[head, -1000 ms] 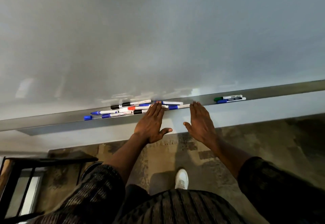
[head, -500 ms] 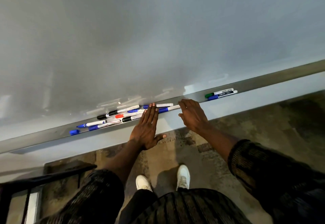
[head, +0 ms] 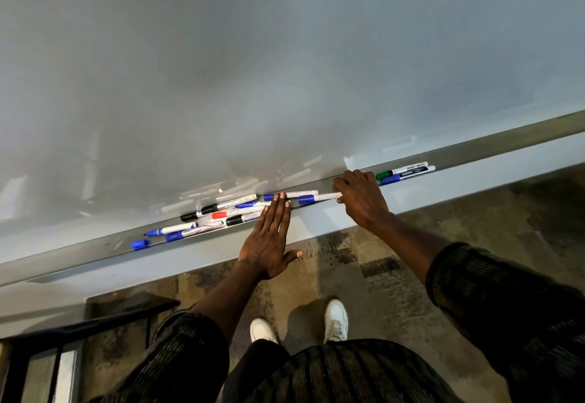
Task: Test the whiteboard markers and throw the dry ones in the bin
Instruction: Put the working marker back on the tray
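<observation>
Barely started imo. Board [head: 285, 70] shows no test strokes that I can see, tho glare may hide faint ones. Markers [head: 221, 212] all lie in the tray [head: 79, 254], plus a pair [head: 405, 171] off to the right. Left hand [head: 269, 241] is flat, fingers straight, tips on the pile. Right hand [head: 361, 200] curls round the end of a blue marker [head: 319, 197]. Bin's out of frame, and the thumb side of that grip is hidden.

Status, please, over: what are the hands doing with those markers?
Left hand flat, fingertips on the marker pile. Right hand pinching the end of a blue-capped marker on the tray. Nothing in the way; no bin in view.
</observation>
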